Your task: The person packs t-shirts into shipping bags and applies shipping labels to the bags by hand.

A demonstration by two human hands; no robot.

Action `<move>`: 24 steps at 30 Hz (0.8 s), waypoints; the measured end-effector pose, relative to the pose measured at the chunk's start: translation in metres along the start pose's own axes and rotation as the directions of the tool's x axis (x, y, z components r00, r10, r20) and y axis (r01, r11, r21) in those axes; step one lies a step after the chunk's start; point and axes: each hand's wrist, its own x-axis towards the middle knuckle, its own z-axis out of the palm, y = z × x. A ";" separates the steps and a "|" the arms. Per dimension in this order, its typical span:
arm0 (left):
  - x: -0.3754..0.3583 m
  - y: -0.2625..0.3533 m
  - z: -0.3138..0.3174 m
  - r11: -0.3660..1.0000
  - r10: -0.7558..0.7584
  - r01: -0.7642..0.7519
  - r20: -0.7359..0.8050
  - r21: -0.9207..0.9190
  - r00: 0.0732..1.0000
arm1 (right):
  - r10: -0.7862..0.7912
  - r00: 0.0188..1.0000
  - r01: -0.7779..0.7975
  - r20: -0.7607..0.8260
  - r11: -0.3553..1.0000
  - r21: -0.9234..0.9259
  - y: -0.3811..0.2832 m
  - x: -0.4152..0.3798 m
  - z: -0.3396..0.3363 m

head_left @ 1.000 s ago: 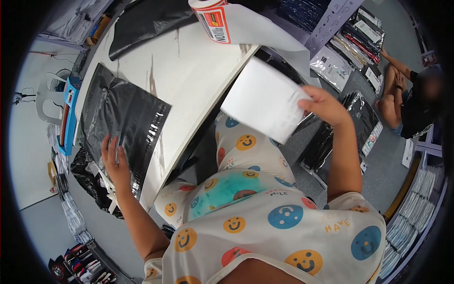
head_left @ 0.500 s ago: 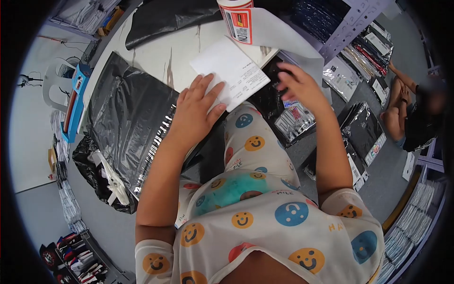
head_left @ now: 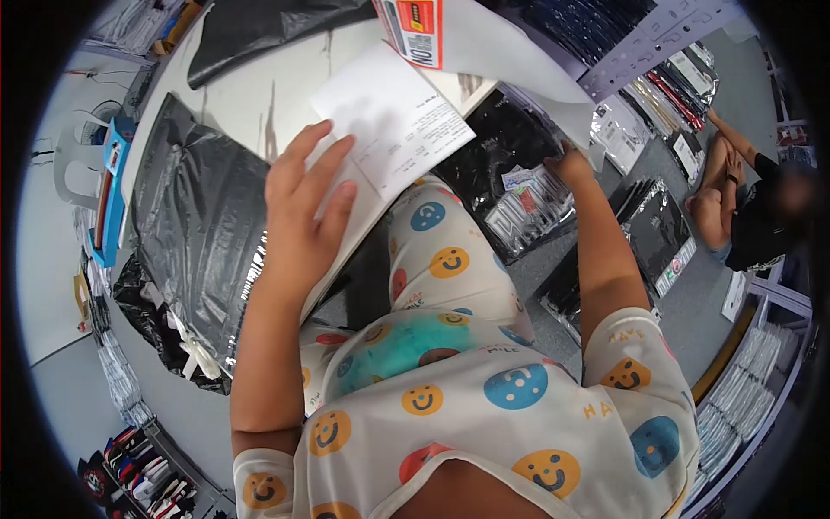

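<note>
Printed white paper sheets (head_left: 398, 125) lie on the marble-patterned table (head_left: 290, 73), at its right edge. Over their left side is my left hand (head_left: 303, 212), fingers spread and holding nothing. My right hand (head_left: 574, 166) reaches down to the far right corner of a black plastic-wrapped packet (head_left: 484, 130), beside hanging white label backing. Its fingers are curled and partly hidden, so what they grip there does not show. A clear-bagged item with printed labels (head_left: 529, 208) lies at the near end of that packet. Left of the papers, black mailing bags (head_left: 194, 173) are spread out.
A label roll (head_left: 419, 30) with orange print stands at the table's back. A blue sealer-like device (head_left: 112, 190) is at left. Bagged garments (head_left: 661, 225) lie on the floor at right, near a seated person (head_left: 761, 216). Shelving (head_left: 657, 39) stands behind.
My left hand has lifted off the papers and moved left. My right hand has gone from beside the papers to the packet's far right corner. The whole view has shifted slightly.
</note>
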 end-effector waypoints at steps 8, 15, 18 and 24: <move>-0.033 0.005 -0.011 0.997 0.005 -0.007 -0.026 -0.072 1.000 | -0.049 0.961 0.029 0.271 0.997 0.078 -0.001 0.018 -0.018; -0.048 0.026 -0.008 0.954 0.042 -0.050 -0.034 -0.295 0.999 | -0.274 0.866 0.092 0.418 0.909 0.406 -0.044 -0.025 -0.086; -0.050 0.039 -0.001 0.923 0.074 -0.073 -0.011 -0.379 0.997 | -0.353 0.881 0.185 0.315 0.869 0.459 -0.056 -0.066 -0.119; -0.067 0.056 0.017 0.869 0.080 0.027 0.195 -0.494 0.978 | -0.452 0.843 0.259 0.293 0.818 0.514 -0.041 -0.139 -0.191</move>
